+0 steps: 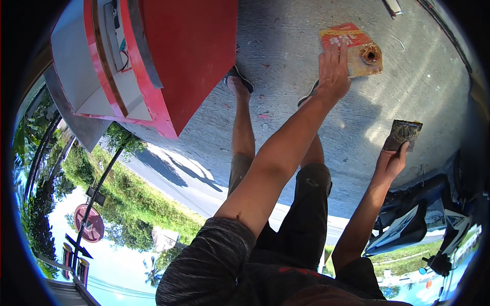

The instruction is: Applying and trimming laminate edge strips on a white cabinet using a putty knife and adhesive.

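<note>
My left hand [334,71] reaches to a rectangular tin can [352,36] with a red and yellow side. Its fingers lie along the can's near left edge and the thumb is hidden. Brown, sticky-looking residue coats the can's end around a round dark hole [371,54]. I cannot tell whether the can rests on the concrete or hangs just above it. Lower and to the right, apart from the can, my right hand [392,162] pinches a thin, dark, squarish plate [405,133] with stained, glossy patches. The thumb presses on its lower edge.
A large red and white box-like body [189,56] with open recesses stands at the left. Rough concrete [286,30] lies underfoot. A motorcycle [403,229] is parked at the lower right. Near the top right lie a pale strip [393,7] and a bent thin piece [398,43].
</note>
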Demonstrator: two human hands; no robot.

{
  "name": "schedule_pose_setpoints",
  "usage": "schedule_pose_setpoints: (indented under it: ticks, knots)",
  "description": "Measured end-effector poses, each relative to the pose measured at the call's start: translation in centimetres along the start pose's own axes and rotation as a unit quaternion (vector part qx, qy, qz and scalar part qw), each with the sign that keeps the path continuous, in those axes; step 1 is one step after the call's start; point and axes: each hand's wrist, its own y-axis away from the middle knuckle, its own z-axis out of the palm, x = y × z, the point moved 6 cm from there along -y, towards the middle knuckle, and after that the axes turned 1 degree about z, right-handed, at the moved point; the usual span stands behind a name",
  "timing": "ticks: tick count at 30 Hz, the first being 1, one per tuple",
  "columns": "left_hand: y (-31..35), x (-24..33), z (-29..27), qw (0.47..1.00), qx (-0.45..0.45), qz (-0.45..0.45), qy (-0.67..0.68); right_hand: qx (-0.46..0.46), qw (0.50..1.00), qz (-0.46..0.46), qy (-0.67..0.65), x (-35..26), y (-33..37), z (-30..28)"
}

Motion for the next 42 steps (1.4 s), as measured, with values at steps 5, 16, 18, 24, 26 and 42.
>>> schedule_pose_setpoints:
  ticks: [5,16,18,24,26,42]
  knots:
    - [9.4,-1.8,-7.2,0.977,-0.148,-0.128,0.086,-0.084,0.991,0.078,-0.07,3.7,0.9,8.4]
    - [30.2,-19.3,-39.8,0.853,-0.015,-0.453,0.258,-0.162,0.974,0.156,-0.007,8.1,5.3,27.0]
    - [29.3,-26.2,-43.3,0.82,0.177,-0.469,0.277,-0.19,0.968,0.163,0.02,9.8,7.2,31.7]
    - [17.0,-40.1,-51.8,0.611,0.515,-0.486,0.355,-0.345,0.903,0.204,0.158,16.6,12.4,48.4]
    - [15.0,-41.7,-51.9,0.602,0.529,-0.488,0.344,-0.343,0.891,0.204,0.217,18.7,13.1,52.7]
    - [14.2,-39.7,-51.7,0.518,0.574,-0.581,0.255,-0.42,0.76,0.338,0.364,29.4,5.9,67.8]
